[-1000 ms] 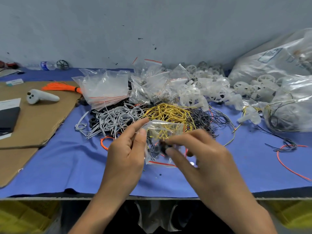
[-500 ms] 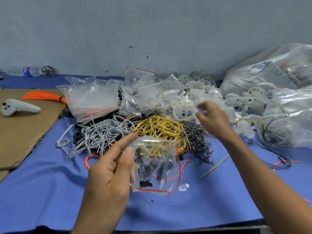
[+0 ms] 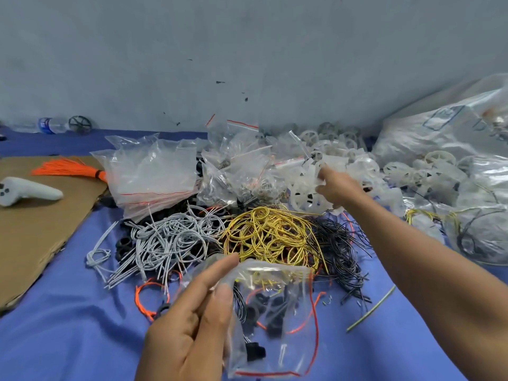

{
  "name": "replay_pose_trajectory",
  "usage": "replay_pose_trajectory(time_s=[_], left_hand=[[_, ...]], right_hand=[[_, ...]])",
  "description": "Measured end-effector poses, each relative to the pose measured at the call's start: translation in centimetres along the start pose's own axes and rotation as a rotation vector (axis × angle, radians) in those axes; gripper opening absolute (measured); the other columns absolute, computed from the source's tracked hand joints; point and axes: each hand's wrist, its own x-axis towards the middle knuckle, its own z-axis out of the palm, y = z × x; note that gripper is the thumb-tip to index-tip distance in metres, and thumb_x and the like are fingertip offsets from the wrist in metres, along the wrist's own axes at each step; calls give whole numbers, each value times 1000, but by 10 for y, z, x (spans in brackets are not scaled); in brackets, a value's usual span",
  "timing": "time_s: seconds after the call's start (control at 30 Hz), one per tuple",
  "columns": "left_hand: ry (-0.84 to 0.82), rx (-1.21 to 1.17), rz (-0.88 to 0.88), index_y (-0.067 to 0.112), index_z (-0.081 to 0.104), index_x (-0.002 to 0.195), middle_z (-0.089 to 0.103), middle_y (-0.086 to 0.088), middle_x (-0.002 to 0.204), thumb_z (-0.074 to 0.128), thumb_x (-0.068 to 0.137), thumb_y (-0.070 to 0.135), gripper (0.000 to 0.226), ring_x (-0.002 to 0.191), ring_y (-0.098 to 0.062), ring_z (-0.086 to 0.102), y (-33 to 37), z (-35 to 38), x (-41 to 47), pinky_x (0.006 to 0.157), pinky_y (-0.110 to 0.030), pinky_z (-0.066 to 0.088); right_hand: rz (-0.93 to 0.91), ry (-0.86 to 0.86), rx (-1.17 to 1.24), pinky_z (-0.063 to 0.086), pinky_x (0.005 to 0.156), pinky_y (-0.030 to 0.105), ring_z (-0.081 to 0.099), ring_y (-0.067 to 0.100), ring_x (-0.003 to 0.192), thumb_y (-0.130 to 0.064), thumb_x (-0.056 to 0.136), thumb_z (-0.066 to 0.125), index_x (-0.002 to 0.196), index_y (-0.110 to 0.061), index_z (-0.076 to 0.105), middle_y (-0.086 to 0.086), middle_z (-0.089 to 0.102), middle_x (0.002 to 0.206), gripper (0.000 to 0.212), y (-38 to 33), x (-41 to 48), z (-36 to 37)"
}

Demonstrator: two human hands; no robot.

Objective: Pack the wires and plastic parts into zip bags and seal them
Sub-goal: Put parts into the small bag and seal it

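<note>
1. Head view, lower centre: the left hand point(image 3: 192, 320) has the zip bag point(image 3: 277, 320) pinched by its left edge, thumb on the near face and fingers behind. The bag hangs clear of the blue cloth point(image 3: 68, 325).
2. Inside the bag are black plastic pieces, a loop of orange wire and some thin strands. A red stripe runs along its lower edge. I cannot tell which end is the mouth, or whether it is sealed.
3. Upper right of centre: the right hand point(image 3: 336, 187) is stretched out to the heap of white plastic parts point(image 3: 305, 199), fingertips right among the wheel shapes. Whether it has closed on one, I cannot tell; the fingers are bent and blurred against the plastic.
4. Here is what matters: the bag lies down and left from the right hand, well apart, with the yellow wires point(image 3: 269, 235) and black wires point(image 3: 341, 243) heaped between them.
5. The right hand is plainly the nearer one to the white parts, and the left is busy with the bag.
6. My call: any part taken must travel back down-left over the yellow tangle to reach the bag.
</note>
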Motion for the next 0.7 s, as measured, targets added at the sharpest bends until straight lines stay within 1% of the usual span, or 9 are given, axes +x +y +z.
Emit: replay_pose_trajectory(time_s=[0.07, 0.13, 0.17, 0.23, 0.3, 0.4, 0.5, 0.57, 0.7], left_hand=[[-24, -13, 8, 54, 71, 109, 34, 1, 44, 60, 79, 49, 32, 38, -9, 27, -2, -1, -1, 43, -10, 23], [-65, 2, 10, 56, 69, 111, 35, -1, 47, 55, 82, 48, 33, 43, -12, 29, -2, -3, -2, 46, -18, 23], [-78, 8, 13, 58, 68, 111, 36, 0, 48, 55, 83, 50, 32, 43, -13, 31, -1, -4, -2, 45, -19, 25], [-86, 35, 38, 59, 66, 111, 37, 2, 47, 54, 88, 58, 26, 42, -10, 33, 3, -7, 0, 43, -18, 28], [-92, 112, 99, 55, 67, 114, 38, 5, 47, 53, 92, 55, 26, 42, -7, 31, 10, -9, 6, 42, -17, 27], [-74, 255, 199, 39, 71, 112, 54, 18, 52, 59, 99, 33, 18, 41, 1, 37, 19, -13, 24, 45, -12, 31], [-68, 380, 236, 30, 72, 111, 54, 27, 49, 57, 100, 21, 20, 42, 6, 46, 28, -17, 47, 46, -8, 32], [-78, 410, 246, 32, 72, 106, 58, 28, 51, 55, 101, 22, 19, 44, 7, 48, 32, -20, 58, 47, -8, 34], [-84, 445, 266, 32, 73, 107, 60, 34, 58, 55, 102, 26, 20, 55, 9, 57, 37, -23, 65, 52, -6, 36]], right_hand=[[18, -21, 58, 48, 51, 26, 63, 21, 60, -23, 97, 55, 111, -21, 49, 3, 59, 86, 15, 5, -7, -4], [39, 12, 97, 56, 64, 34, 67, 26, 68, -25, 97, 57, 112, -17, 53, 11, 65, 93, 17, 10, -16, -17], [34, 44, 99, 54, 72, 35, 65, 28, 75, -26, 97, 59, 113, -15, 55, 15, 67, 100, 20, 12, -19, -28], [-22, 108, 70, 46, 73, 32, 61, 29, 83, -27, 95, 63, 114, -14, 60, 18, 69, 106, 23, 13, -31, -59], [-105, 130, 62, 41, 68, 30, 62, 28, 82, -29, 94, 65, 115, -18, 62, 11, 71, 95, 23, 7, -55, -100], [-296, 117, 76, 38, 59, 26, 57, 18, 66, -37, 89, 70, 105, -35, 65, -6, 63, 67, 17, -7, -109, -165], [-500, -6, 287, 47, 51, 15, 56, 10, 56, -50, 77, 71, 94, -44, 67, -1, 67, 66, 19, -29, -172, -217], [-602, -127, 400, 46, 51, 13, 57, 13, 59, -53, 73, 71, 103, -40, 70, 6, 70, 74, 33, -45, -205, -239], [-788, -411, 352, 46, 55, 14, 58, 12, 63, -59, 78, 72, 106, -38, 71, -2, 68, 71, 35, -77, -239, -244]])
